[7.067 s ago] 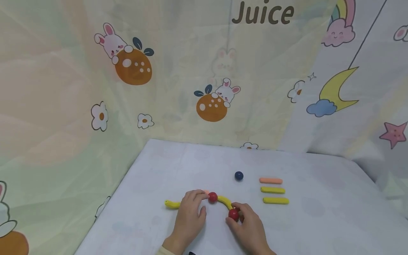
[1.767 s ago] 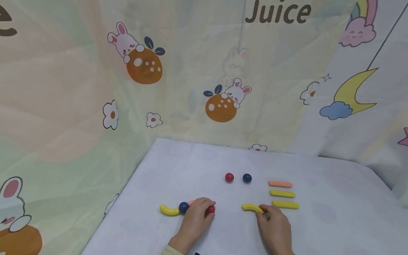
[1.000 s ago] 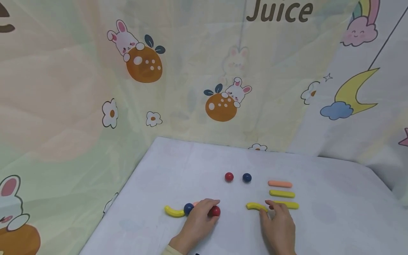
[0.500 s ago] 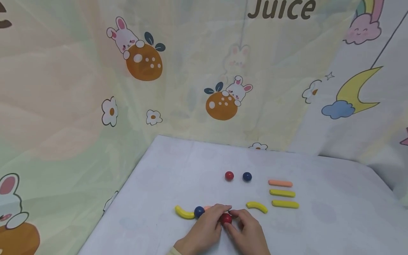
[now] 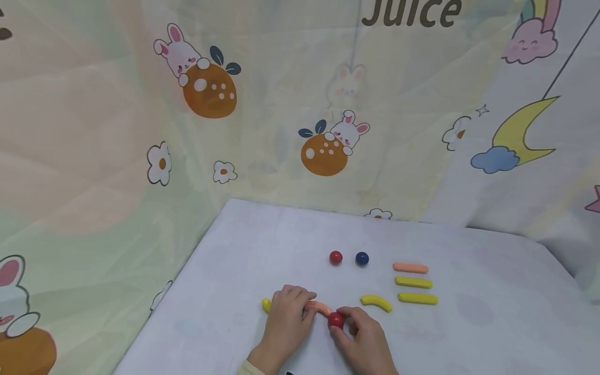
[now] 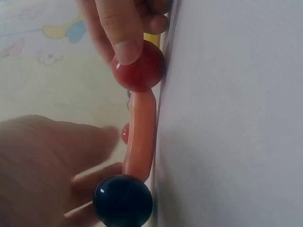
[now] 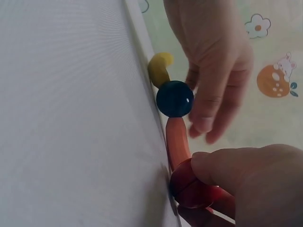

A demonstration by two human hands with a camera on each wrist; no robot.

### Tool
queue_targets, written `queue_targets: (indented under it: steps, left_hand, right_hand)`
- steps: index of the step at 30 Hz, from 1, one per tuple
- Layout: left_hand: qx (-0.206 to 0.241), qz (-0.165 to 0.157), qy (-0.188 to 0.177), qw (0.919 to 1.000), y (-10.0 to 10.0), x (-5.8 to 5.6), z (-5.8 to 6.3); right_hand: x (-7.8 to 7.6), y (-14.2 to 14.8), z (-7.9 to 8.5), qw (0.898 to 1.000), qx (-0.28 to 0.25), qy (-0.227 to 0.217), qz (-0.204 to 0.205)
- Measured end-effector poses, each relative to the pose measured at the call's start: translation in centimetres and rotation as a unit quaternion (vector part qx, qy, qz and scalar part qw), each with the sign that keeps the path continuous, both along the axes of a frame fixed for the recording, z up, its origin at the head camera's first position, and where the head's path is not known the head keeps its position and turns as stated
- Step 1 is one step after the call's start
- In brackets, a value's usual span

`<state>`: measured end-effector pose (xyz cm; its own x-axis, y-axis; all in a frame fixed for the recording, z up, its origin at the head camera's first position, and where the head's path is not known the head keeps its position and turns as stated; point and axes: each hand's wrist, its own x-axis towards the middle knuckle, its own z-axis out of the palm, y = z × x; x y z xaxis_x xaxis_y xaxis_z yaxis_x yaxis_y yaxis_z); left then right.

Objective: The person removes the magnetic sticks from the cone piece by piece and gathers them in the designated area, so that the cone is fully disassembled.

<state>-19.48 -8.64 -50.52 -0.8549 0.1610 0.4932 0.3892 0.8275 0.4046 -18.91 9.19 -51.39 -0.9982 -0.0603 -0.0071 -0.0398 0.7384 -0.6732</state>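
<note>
A short chain lies on the white table: a curved yellow rod (image 5: 266, 305), a dark blue ball (image 6: 124, 201), a curved orange rod (image 5: 322, 308) and a red ball (image 5: 335, 320). Thumb and fingers of my right hand (image 5: 364, 336) pinch the red ball at the chain's right end. My left hand (image 5: 286, 324) hovers around the blue ball and the orange rod's left end, its fingers loosely extended and gripping nothing. The head view has the blue ball hidden behind that hand; both wrist views show it. Apart from the chain, right of the red ball, lies another curved yellow rod (image 5: 376, 302).
Farther back sit a loose red ball (image 5: 335, 257) and a dark blue ball (image 5: 362, 259). To the right, a straight orange rod (image 5: 410, 267) and two straight yellow rods (image 5: 413, 282) lie in a column. A printed cloth (image 5: 262, 104) hangs behind the table (image 5: 492, 291).
My right hand let go of the curved yellow rod and came left to the chain's red ball. My left hand then moved left off that ball, uncovering the orange rod. Earlier, a red ball appeared at the back.
</note>
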Motion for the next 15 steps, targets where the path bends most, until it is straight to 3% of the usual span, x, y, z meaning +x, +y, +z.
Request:
queue_targets:
  steps: [6,11,15]
  left_hand:
    - [-0.038,0.033,-0.063,0.9967,-0.27,-0.34,-0.47]
    - [-0.011,0.039,-0.111,0.9929,-0.32,-0.62,-0.64]
    - [0.011,0.048,-0.141,0.9887,-0.4,-0.58,-0.58]
  right_hand:
    - [0.1,-0.01,-0.03,1.0,0.0,0.002,0.01]
    - [0.2,0.14,-0.04,1.0,-0.006,0.002,0.025]
    - [0.09,0.33,0.08,1.0,-0.023,0.001,0.001]
